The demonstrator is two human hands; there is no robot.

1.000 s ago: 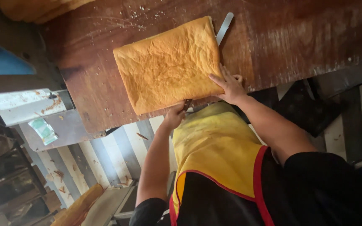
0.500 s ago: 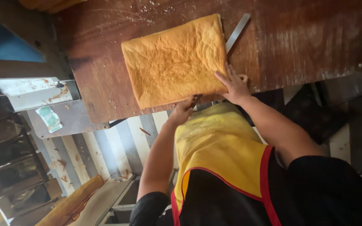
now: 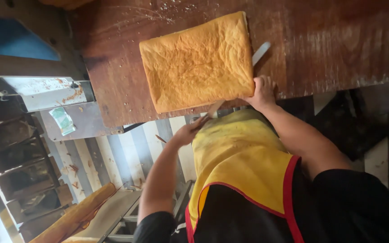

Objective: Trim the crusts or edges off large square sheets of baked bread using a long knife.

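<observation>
A large, flat, golden-orange rectangular slab of baked sponge (image 3: 197, 60) is lying on a dark reddish-brown wooden bench (image 3: 338, 40), with its near edge close to the bench's front edge. A long, thin, pale metal blade (image 3: 260, 53) is running under the slab: its tip is sticking out beyond the slab's right edge, and its other end is coming out below the slab's near edge.

The person's left hand (image 3: 189, 132) is sitting just below the slab's near edge, off the front of the bench, with its fingers clenched around the handle end of the blade. The right hand (image 3: 262, 92) is resting at the slab's near right corner, on the bench's front edge, with its fingers curled against the side of the slab and pressing it; whether they are gripping anything cannot be told.

Pale crumbs (image 3: 167, 8) are lying scattered on the bench beyond the slab's far edge. Below the slab, the person is wearing a yellow apron with red trim (image 3: 244, 162) over a black top. To the left of the slab, past the bench's end, a grey metal ledge (image 3: 50, 90) is showing, and below it stacked dark trays (image 3: 19, 166).
</observation>
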